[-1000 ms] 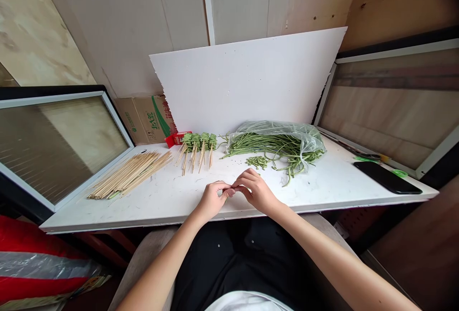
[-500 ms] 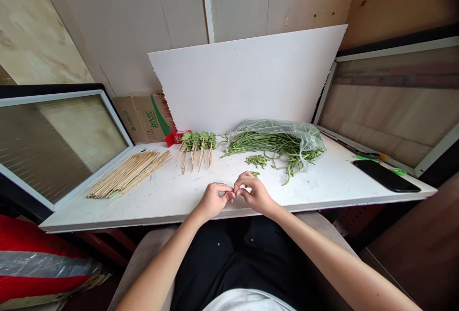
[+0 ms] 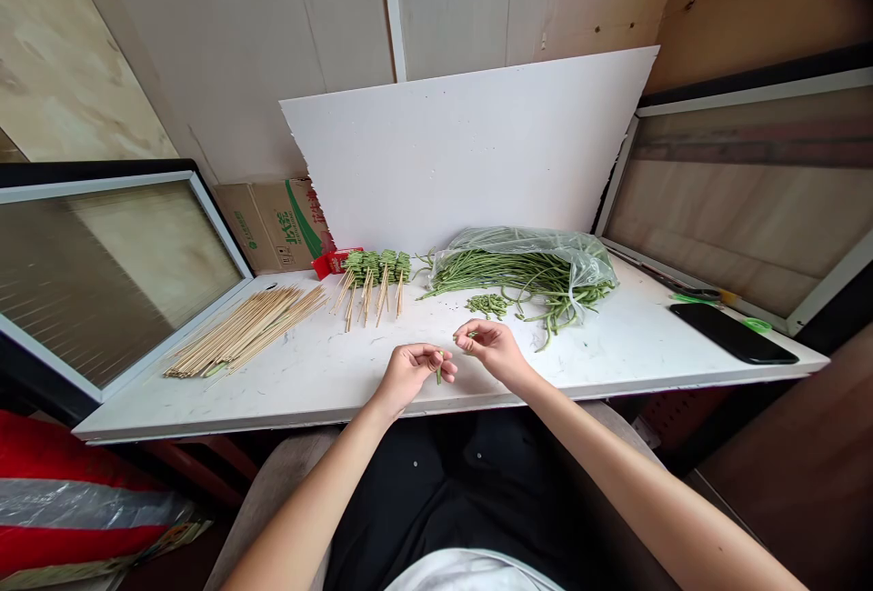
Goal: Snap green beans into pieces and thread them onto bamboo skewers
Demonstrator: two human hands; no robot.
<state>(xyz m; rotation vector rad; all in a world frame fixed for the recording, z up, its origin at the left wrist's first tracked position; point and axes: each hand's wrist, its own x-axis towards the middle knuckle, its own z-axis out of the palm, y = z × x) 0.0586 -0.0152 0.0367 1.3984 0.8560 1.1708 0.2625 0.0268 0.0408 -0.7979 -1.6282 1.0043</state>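
Hands are drifting apart in front of the bean bag (image 3: 546,256) | left hand (image 3: 409,373) is pinching a bean piece (image 3: 438,374) — right hand (image 3: 496,352) is pinching a second piece (image 3: 470,335) | gripping close to the break is likely snapping cleaner

Pale plywood walls (image 3: 205,27) fill the top of the frame, split by a white strip (image 3: 394,9). At centre, a torn white board (image 3: 470,155) leans behind a white table (image 3: 306,373). A framed glass pane (image 3: 102,273) stands at the left and a second pane (image 3: 743,200) at the right. The light is soft and even.
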